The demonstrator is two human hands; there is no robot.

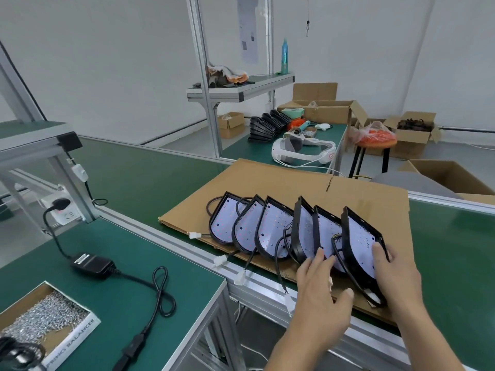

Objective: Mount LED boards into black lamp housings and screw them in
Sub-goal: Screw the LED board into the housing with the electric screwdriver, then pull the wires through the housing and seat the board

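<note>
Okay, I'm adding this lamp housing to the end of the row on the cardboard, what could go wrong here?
1. The leaning housings overlap like dominoes; nudging the end housing held by the right hand might tip the row.
2. Loose cables trail under the left hand; a snag could drag a unit.
3. The cardboard sheet overhangs the conveyor rail, so the row may slide with it.

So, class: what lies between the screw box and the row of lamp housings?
Head view: the power adapter with its looped cable on green mat, then the aluminium rail.
</note>
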